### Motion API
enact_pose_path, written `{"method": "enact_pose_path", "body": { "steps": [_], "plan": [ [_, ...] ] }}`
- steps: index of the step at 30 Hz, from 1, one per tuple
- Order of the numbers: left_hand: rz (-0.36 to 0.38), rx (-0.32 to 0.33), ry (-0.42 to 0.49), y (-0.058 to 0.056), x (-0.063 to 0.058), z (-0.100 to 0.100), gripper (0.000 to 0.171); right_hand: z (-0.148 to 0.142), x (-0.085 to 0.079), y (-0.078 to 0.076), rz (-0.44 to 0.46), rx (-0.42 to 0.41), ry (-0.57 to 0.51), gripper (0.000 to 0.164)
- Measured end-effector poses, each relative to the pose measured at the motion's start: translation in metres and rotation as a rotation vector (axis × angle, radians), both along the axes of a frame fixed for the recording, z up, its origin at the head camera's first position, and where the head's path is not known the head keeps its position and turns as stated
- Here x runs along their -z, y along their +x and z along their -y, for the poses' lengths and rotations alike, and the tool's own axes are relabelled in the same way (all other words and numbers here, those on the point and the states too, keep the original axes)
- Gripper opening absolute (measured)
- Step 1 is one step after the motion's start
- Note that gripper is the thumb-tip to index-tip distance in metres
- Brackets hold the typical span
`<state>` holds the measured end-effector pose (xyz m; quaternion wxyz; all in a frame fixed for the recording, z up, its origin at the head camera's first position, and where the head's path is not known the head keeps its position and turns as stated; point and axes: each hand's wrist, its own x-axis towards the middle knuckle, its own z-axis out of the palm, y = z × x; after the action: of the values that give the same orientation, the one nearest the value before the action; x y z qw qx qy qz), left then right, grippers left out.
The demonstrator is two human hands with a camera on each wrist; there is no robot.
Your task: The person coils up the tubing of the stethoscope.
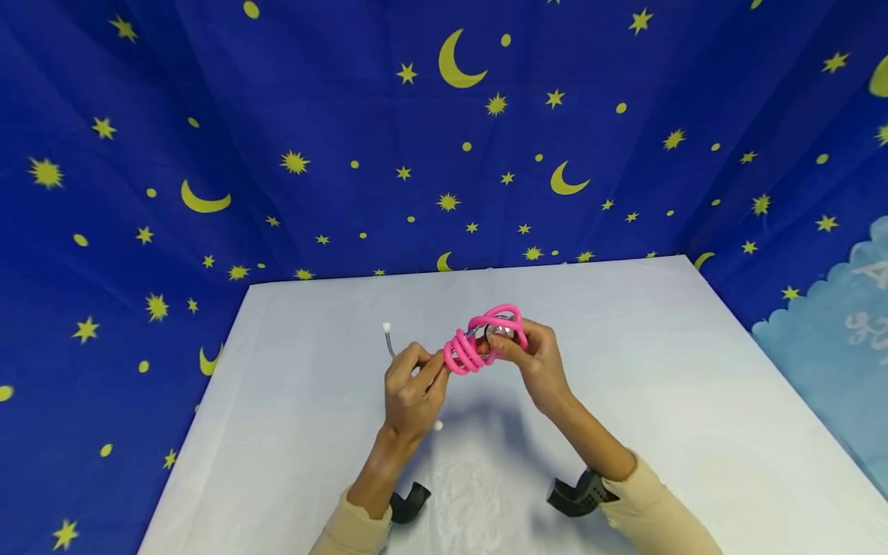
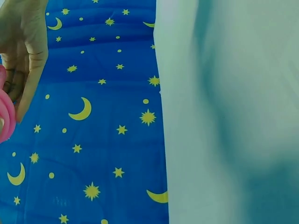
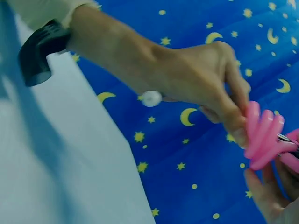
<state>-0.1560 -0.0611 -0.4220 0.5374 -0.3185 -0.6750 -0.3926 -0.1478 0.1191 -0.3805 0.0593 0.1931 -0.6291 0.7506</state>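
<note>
A stethoscope [image 1: 458, 356] with bright pink tubing wound into a tight coil is held up between both hands, above the table. My left hand [image 1: 411, 393] pinches it at the left end of the coil. One grey ear tube ends in a white ear tip [image 1: 386, 328] beyond that hand; a second white ear tip [image 3: 152, 98] shows beside the left wrist. My right hand [image 1: 543, 366] grips the silver chest piece [image 1: 501, 331] and the pink loop around it, thumb in front. At the left wrist view's edge, only part of the pink tubing [image 2: 6, 112] is visible.
A white table [image 1: 312, 462] lies under the hands. Dark blue cloth [image 1: 388, 154] with yellow moons and stars hangs behind and beside it. A light blue panel [image 1: 825, 347] is at the right. Black curved mounts [image 1: 583, 493] sit at both forearms.
</note>
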Motion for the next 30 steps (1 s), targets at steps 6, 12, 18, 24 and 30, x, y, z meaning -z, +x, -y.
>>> {"method": "enact_pose_path", "body": {
  "steps": [6, 12, 18, 24, 30],
  "plan": [
    [-0.044, -0.012, 0.002, 0.0, -0.001, -0.001, 0.025, 0.012, 0.01, 0.008, -0.099, 0.195, -0.004, 0.014],
    [-0.056, -0.006, 0.005, 0.0, -0.003, -0.005, 0.024, 0.021, 0.014, 0.008, -0.189, 0.346, -0.112, 0.012],
    [0.004, -0.009, 0.054, 0.003, -0.003, -0.005, 0.025, 0.027, 0.004, 0.008, 0.006, 0.249, -0.156, 0.025],
    [0.038, -0.029, 0.047, 0.003, -0.002, -0.002, 0.018, 0.027, -0.006, 0.013, 0.279, 0.129, -0.22, 0.034],
    [0.104, -0.085, -0.014, 0.006, -0.001, -0.005, 0.006, 0.031, -0.007, 0.016, 0.367, 0.118, -0.255, 0.029]
  ]
}}
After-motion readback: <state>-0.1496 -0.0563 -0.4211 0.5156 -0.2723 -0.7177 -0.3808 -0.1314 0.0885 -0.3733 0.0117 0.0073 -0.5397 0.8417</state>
